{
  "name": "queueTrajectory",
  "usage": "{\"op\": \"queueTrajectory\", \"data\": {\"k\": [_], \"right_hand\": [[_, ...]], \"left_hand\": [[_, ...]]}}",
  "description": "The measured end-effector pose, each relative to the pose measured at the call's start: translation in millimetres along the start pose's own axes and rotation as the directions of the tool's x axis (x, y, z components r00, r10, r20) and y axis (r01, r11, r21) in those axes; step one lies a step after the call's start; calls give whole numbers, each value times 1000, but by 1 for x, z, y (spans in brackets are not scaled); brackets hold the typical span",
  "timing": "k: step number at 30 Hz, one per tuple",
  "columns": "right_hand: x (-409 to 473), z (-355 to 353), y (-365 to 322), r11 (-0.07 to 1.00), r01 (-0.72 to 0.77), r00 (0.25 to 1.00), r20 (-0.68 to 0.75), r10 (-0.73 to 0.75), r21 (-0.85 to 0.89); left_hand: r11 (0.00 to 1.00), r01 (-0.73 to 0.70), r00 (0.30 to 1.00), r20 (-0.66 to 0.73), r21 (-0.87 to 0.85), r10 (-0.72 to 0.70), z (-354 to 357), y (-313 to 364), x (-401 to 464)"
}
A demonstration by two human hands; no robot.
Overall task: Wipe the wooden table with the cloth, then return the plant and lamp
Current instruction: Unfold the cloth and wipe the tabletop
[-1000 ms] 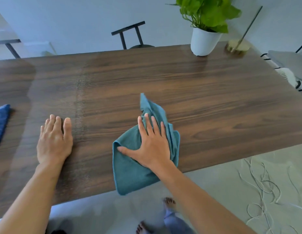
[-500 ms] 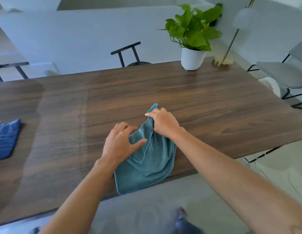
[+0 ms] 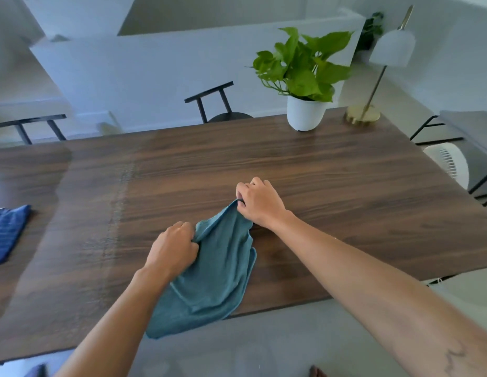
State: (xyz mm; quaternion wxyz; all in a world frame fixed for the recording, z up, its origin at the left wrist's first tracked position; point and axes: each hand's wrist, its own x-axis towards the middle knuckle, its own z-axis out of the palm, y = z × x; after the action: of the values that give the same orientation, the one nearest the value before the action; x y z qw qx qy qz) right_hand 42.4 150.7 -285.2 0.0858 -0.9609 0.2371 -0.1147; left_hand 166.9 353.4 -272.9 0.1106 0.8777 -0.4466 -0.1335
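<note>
Dark wood-grain worktop [image 3: 318, 170] in a white-walled room. Teal microfibre cloth [image 3: 209, 276] lies at the near edge, part overhanging. Left hand [image 3: 173, 253] and right hand [image 3: 260, 204] both pinch its upper corners, fingers clenched on fabric. Leafy green plant in white pot [image 3: 304, 115] and brass-based white-shaded lamp [image 3: 363, 117] stand at the far right corner — a wide wipe could likely knock them.

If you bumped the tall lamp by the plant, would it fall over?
Probably it could tip: the lamp has a thin, leaning stem with its shade high up. Its round gold base looks wide and flat, which likely steadies it. It stands near the table corner, so a fall seems risky.
</note>
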Motion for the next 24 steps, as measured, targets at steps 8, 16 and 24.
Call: {"op": "queueTrajectory", "data": {"k": [8,16,24], "right_hand": [[-11,-36,52,942,-58,986,169,1,330],[-45,-75,146,943,-118,966,255,37,312],[-121,-123,263,943,-271,929,310,204,193]], "left_hand": [[980,185,973,-128,-71,-193,-20,41,24],[999,11,995,-102,-45,-16,11,126,34],[982,-172,969,164,-78,183,53,250,50]]}}
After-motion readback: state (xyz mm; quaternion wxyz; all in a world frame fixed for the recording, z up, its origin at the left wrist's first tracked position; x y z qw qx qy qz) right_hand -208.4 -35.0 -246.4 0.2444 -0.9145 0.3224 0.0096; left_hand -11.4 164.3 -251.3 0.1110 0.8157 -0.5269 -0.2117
